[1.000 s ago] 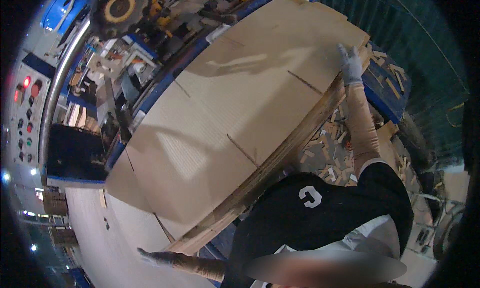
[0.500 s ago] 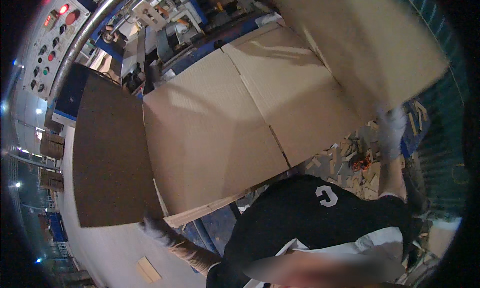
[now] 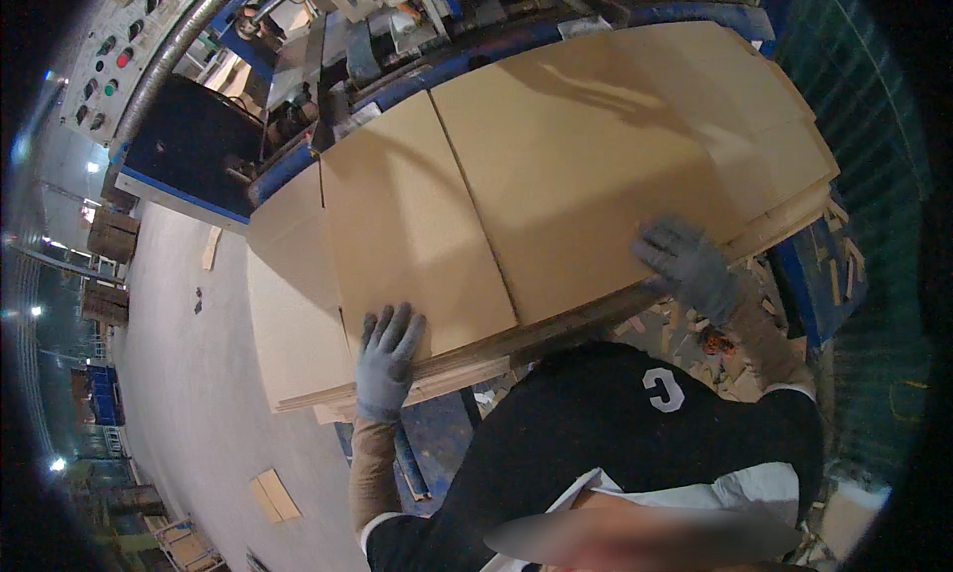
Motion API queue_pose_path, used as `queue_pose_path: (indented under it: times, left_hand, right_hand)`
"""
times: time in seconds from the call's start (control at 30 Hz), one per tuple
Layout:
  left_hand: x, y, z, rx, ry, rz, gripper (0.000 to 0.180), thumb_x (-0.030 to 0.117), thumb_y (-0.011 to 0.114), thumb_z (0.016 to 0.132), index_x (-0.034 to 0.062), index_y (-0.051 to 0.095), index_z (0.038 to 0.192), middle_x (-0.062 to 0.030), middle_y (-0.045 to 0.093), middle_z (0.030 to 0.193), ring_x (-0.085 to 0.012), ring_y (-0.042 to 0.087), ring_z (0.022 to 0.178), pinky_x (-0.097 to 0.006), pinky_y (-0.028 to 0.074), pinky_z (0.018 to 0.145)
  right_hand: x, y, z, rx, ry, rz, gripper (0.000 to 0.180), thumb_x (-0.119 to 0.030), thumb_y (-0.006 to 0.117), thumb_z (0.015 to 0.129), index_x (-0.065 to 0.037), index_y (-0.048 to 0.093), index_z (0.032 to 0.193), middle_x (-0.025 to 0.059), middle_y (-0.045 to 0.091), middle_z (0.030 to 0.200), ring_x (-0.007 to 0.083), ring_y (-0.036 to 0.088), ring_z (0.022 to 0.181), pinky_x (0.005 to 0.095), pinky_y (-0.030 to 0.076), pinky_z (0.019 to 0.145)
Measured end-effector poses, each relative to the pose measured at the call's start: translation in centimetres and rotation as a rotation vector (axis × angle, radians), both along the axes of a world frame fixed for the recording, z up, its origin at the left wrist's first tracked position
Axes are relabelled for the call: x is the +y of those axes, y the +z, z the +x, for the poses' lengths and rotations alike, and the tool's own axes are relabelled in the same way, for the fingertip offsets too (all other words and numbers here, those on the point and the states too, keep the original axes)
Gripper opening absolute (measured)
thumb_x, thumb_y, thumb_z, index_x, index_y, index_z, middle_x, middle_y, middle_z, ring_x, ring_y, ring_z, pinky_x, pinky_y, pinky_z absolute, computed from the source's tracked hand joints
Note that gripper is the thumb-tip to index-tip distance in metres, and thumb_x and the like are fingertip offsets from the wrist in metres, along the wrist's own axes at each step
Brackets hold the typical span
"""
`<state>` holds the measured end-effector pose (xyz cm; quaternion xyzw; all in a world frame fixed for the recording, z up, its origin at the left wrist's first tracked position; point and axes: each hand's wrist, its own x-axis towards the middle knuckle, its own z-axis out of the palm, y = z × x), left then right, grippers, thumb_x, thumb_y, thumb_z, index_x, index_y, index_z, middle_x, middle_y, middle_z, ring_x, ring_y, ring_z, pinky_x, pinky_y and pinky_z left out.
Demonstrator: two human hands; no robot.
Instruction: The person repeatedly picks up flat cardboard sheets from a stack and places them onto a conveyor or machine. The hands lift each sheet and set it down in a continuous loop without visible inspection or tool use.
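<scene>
While the top sheet's near edge is faced closely by the person's torso, its left part is covered by the left hand, fingers extended and nothing clasped. Farther right, that edge is overlapped by the right hand (blurred, so whether its grip is closed cannot be told). The sheet is borne on a stack; a settling by hand seems to be under way, and even guidance from both palms would be called for next. Below, on the right, scraps are strewn. Open room is offered leftward, over the floor; at the far edge, movement is limited by the machine, and rightward by a green curtain.
</scene>
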<state>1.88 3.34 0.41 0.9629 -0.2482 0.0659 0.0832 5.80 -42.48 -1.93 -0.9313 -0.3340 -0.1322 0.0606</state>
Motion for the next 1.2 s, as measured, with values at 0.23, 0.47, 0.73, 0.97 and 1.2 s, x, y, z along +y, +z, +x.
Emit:
queue_pose_path:
  times: [0.23, 0.47, 0.73, 0.97, 1.2]
  left_hand:
    - [-3.5, -0.3, 1.3, -0.105, -0.085, 0.006, 0.05, 0.011, 0.052, 0.08, 0.0109, 0.051, 0.13, -0.015, 0.05, 0.135, -0.037, 0.048, 0.124, -0.054, 0.031, 0.107]
    - [-1.9, -1.0, 3.7, -0.2, -0.158, -0.089, 0.052, 0.01, 0.054, 0.077, 0.0109, 0.052, 0.129, -0.0167, 0.05, 0.134, -0.0369, 0.048, 0.123, -0.054, 0.033, 0.107]
    - [2.5, -1.8, 16.9, -0.508, -0.13, -0.157, 0.048, 0.01, 0.051, 0.084, 0.0123, 0.048, 0.133, -0.017, 0.049, 0.135, -0.0363, 0.046, 0.125, -0.055, 0.033, 0.106]
    - [1.8, -2.4, 24.1, -0.446, 0.403, 0.128, 0.062, 0.026, 0.057, 0.088, 0.0096, 0.033, 0.143, -0.0179, 0.039, 0.143, -0.0376, 0.036, 0.132, -0.053, 0.022, 0.111]
    - [12.2, -7.1, 5.7, -0.591, 1.301, -0.342, 0.071, 0.048, 0.055, 0.089, 0.0015, 0.035, 0.14, -0.0198, 0.037, 0.142, -0.0394, 0.038, 0.128, -0.049, 0.027, 0.108]
  right_hand:
    - [-4.2, 1.5, 4.6, 0.05, -0.054, -0.016, 0.065, -0.05, 0.062, 0.076, -0.008, 0.057, 0.125, 0.0143, 0.051, 0.133, 0.0356, 0.045, 0.124, 0.0479, 0.03, 0.108]
    - [-5.7, 1.7, 5.3, 0.017, -0.034, -0.085, 0.072, -0.057, 0.065, 0.072, -0.006, 0.056, 0.123, 0.0147, 0.053, 0.129, 0.035, 0.046, 0.122, 0.047, 0.031, 0.107]
    - [-1.9, 2.3, 17.0, 0.121, -0.206, -0.008, 0.079, -0.06, 0.066, 0.07, -0.008, 0.052, 0.128, 0.0159, 0.047, 0.135, 0.0359, 0.041, 0.126, 0.047, 0.032, 0.106]
    - [-0.6, 0.2, 22.0, -0.06, -0.548, -0.005, 0.069, -0.051, 0.062, 0.081, -0.01, 0.046, 0.135, 0.0155, 0.044, 0.139, 0.037, 0.045, 0.124, 0.045, 0.034, 0.105]
    - [-16.1, -3.2, 8.4, -0.35, -1.264, 0.269, 0.073, -0.048, 0.064, 0.082, -0.002, 0.042, 0.134, 0.0275, 0.045, 0.134, 0.0436, 0.038, 0.129, 0.0475, 0.034, 0.106]
